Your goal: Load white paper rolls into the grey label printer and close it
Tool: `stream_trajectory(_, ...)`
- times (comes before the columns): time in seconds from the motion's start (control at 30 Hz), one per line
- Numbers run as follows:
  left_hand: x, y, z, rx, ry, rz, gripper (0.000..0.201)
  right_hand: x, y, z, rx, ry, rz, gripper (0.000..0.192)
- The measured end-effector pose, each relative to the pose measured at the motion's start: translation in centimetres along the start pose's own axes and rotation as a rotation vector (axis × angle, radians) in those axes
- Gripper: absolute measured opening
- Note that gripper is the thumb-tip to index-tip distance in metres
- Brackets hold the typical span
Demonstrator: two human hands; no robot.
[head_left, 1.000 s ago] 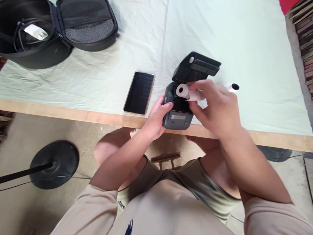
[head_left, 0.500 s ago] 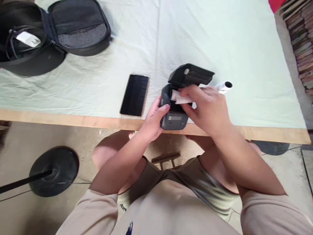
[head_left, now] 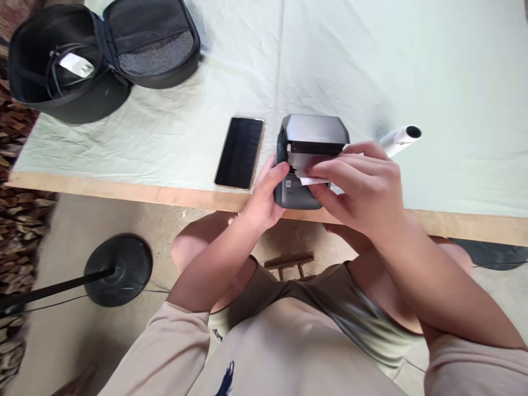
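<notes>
now | left hand (head_left: 266, 195) grips printer (head_left: 310, 159) side | right hand (head_left: 363, 190) pinches paper strip (head_left: 307, 168), pointing toward person

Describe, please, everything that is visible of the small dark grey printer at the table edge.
The printer is a small, dark grey box with rounded corners; it looks like matte plastic. It stands on the pale cloth at the near table edge, right of a black phone. Its lid is down, or nearly so. A white paper strip comes out of the front slot. The left hand grips its left side; the right hand pinches the strip.
</notes>
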State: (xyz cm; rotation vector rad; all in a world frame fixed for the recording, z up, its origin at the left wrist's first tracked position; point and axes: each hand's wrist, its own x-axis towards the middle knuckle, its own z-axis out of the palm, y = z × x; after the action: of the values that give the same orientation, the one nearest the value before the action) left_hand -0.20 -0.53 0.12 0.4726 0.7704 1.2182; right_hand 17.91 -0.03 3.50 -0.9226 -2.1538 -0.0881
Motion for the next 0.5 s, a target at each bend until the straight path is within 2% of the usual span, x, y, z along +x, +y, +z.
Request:
stream_trajectory(0.1,0.1,-0.2,-0.3,0.025,0.000,-0.007,0.045,-0.3,0.1,-0.1,0.027,-0.070,0.004,0.022)
stream_trajectory(0.3,0.1,0.1,-0.3,0.056,-0.020,0.010,0.045,-0.1,0.4,-1.0,0.145,-0.181,0.015,0.016)
stream_trajectory(0.4,0.1,0.3,-0.3,0.053,-0.033,0.013,0.048,0.3,0.2,-1.1,0.219,-0.096,0.038,0.018)
stream_trajectory(0.5,0.1,0.1,-0.4,0.053,-0.018,-0.001,0.050,0.6,0.2,-1.0,0.332,0.106,0.060,0.018)
